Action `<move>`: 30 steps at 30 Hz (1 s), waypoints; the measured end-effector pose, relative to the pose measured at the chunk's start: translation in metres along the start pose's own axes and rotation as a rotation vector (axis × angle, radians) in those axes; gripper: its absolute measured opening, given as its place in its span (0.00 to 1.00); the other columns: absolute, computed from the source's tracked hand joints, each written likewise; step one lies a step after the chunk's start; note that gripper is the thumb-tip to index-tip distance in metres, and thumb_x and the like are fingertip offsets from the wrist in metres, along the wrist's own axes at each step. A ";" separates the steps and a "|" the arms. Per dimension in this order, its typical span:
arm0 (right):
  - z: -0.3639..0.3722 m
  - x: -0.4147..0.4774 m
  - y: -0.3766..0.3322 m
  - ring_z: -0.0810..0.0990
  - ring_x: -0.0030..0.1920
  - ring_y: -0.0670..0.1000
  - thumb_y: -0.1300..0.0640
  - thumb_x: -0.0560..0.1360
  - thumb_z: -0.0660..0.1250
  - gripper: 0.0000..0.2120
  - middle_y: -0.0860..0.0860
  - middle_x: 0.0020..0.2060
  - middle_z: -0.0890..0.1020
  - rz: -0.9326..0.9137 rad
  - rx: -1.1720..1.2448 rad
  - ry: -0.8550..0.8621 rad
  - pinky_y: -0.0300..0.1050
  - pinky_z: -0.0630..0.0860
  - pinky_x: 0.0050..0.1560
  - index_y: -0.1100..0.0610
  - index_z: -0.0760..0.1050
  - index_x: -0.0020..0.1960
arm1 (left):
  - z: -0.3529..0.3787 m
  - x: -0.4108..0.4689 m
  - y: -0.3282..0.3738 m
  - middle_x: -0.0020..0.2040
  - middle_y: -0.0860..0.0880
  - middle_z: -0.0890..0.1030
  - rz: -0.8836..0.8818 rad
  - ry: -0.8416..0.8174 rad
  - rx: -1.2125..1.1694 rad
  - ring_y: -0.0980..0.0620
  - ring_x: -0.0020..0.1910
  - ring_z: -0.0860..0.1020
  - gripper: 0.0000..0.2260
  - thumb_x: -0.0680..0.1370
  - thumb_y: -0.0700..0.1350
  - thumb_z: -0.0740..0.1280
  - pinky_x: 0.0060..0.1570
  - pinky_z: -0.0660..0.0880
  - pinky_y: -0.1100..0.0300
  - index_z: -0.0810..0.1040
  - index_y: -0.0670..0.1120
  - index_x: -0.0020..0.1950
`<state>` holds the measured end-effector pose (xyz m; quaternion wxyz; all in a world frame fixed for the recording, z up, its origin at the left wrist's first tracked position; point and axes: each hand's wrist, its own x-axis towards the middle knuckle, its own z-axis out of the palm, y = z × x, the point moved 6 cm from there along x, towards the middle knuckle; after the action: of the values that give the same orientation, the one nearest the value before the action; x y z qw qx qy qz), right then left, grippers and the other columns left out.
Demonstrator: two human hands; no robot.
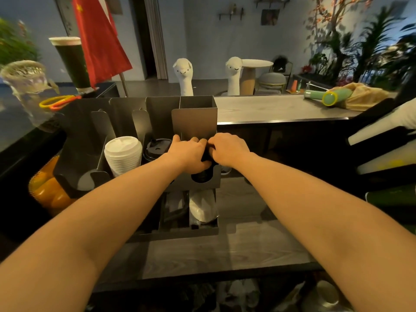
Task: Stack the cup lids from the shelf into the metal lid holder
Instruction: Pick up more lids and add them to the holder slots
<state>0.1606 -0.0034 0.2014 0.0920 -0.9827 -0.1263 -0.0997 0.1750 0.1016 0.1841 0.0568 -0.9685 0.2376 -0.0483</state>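
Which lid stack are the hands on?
Rightmost black stack, gripped by left hand and right hand; the white stack and middle black stack stand further left.

No text, number, brand or label can be read anywhere in the view. The only mark that can be made out is a small yellow star on the red flag (99, 41) hung at the upper left, and its outline is blurred. The small picture (270, 16) fixed to the back wall is too small and too blurred for anything on it to be read.
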 end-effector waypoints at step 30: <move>0.004 -0.016 0.001 0.74 0.49 0.53 0.59 0.79 0.65 0.13 0.54 0.57 0.72 -0.010 0.191 0.263 0.47 0.76 0.46 0.56 0.75 0.64 | -0.018 -0.021 -0.014 0.49 0.50 0.82 0.118 0.344 -0.029 0.48 0.50 0.80 0.18 0.76 0.58 0.63 0.59 0.69 0.50 0.78 0.49 0.59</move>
<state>0.1460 -0.0068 0.1937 0.2001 -0.9472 -0.1271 -0.2157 0.1604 0.1221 0.2021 0.0040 -0.9311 0.3007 -0.2063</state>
